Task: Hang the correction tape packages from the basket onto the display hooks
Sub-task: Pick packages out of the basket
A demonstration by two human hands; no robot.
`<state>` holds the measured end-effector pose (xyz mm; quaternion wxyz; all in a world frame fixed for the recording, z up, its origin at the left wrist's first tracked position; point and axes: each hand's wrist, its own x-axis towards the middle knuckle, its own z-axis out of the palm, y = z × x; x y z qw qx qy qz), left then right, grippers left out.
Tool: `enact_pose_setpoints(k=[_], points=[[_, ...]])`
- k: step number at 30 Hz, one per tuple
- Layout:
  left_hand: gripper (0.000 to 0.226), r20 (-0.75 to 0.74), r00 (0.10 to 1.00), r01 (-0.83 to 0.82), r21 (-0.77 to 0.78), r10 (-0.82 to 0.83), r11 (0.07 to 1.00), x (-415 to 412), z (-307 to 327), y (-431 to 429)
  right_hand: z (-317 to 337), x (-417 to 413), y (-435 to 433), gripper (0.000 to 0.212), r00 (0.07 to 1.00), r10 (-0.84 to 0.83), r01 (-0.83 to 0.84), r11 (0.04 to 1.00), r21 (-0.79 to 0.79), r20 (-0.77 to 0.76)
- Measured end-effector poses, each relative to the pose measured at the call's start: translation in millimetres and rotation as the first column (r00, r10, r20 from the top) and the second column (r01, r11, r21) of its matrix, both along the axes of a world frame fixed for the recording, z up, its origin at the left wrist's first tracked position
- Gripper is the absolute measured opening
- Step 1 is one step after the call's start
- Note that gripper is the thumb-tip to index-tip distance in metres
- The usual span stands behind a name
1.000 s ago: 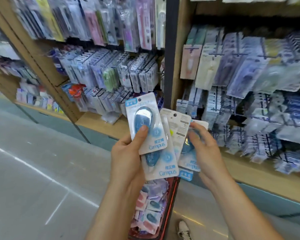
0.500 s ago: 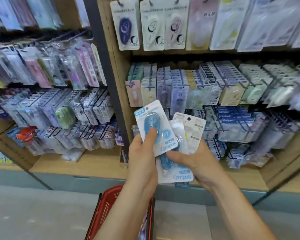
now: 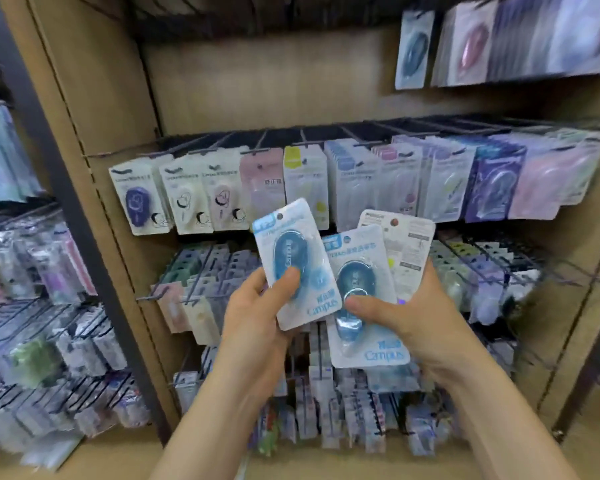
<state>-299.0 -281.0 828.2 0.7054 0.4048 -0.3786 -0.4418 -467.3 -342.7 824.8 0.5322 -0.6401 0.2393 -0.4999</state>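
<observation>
My left hand (image 3: 257, 320) pinches one blue Campus correction tape package (image 3: 293, 261), thumb on its front, tilted a little left. My right hand (image 3: 406, 317) grips a second blue package (image 3: 361, 296) with a third one (image 3: 409, 251), seen from its printed back, fanned out behind it. Both hands are raised in front of the wooden display bay, level with its second row of hooks (image 3: 201, 292). Above them runs a full row of hooks (image 3: 326, 140) with hanging tape packages. The basket is out of view.
A dark upright post (image 3: 84, 258) separates this bay from another hook display (image 3: 49, 306) on the left. Rows of packages hang below the hands down to the wooden bottom shelf (image 3: 125, 455). More packages (image 3: 499, 43) hang at the top right.
The view has swung up and closer to the shelf, and the red basket has dropped out of sight. My hands have drawn apart, so the left package no longer overlaps the other two.
</observation>
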Motion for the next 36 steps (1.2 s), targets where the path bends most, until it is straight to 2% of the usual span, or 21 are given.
enact_pose_setpoints(k=[2, 5, 9, 12, 17, 22, 25, 27, 29, 32, 34, 36], points=[[0.048, 0.040, 0.999, 0.015, -0.085, -0.011, 0.996, -12, 21, -18, 25, -17, -18, 0.087, 0.999, -0.050, 0.048, 0.996, -0.073, -0.022], [0.061, 0.145, 0.989, -0.004, -0.182, 0.031, 0.983, -26, 51, -35, 63, -38, -39, 0.081, 0.991, -0.112, 0.094, 0.973, -0.212, -0.076], [0.058, 0.331, 0.935, -0.027, -0.288, 0.126, 0.957, -29, 87, -58, 106, -56, -64, 0.081, 0.998, -0.031, 0.012, 0.955, -0.295, -0.060], [0.062, 0.387, 0.906, -0.027, -0.349, 0.170, 0.937, -31, 119, -76, 133, -58, -85, 0.078, 1.000, -0.009, 0.010, 0.943, -0.334, 0.003], [0.053, 0.386, 0.909, 0.004, -0.389, 0.159, 0.921, -37, 164, -117, 169, -61, -122, 0.072, 0.995, 0.018, 0.014, 0.951, -0.310, 0.100], [0.055, 0.404, 0.915, 0.142, -0.334, 0.005, 0.932, -54, 196, -156, 189, -85, -155, 0.063, 0.979, -0.138, 0.172, 0.954, -0.247, 0.152], [0.059, 0.420, 0.903, 0.245, -0.341, -0.086, 0.908, -70, 206, -177, 195, -98, -172, 0.084, 0.968, -0.214, 0.241, 0.942, -0.235, 0.133], [0.059, 0.434, 0.893, 0.284, -0.341, -0.118, 0.896, -80, 205, -192, 198, -101, -179, 0.089, 0.966, -0.229, 0.251, 0.941, -0.228, 0.119], [0.056, 0.428, 0.896, 0.288, -0.362, -0.116, 0.886, -84, 202, -209, 197, -104, -186, 0.090, 0.957, -0.269, 0.288, 0.931, -0.224, 0.111], [0.055, 0.414, 0.904, 0.284, -0.394, -0.107, 0.874, -86, 207, -228, 196, -106, -193, 0.088, 0.898, -0.414, 0.438, 0.869, -0.231, 0.147], [0.060, 0.484, 0.873, 0.293, -0.423, -0.059, 0.857, -87, 210, -237, 198, -113, -199, 0.082, 0.871, -0.457, 0.488, 0.848, -0.207, 0.181], [0.066, 0.564, 0.826, 0.315, -0.452, -0.007, 0.835, -92, 216, -240, 199, -120, -203, 0.088, 0.881, -0.444, 0.472, 0.855, -0.215, 0.165]])
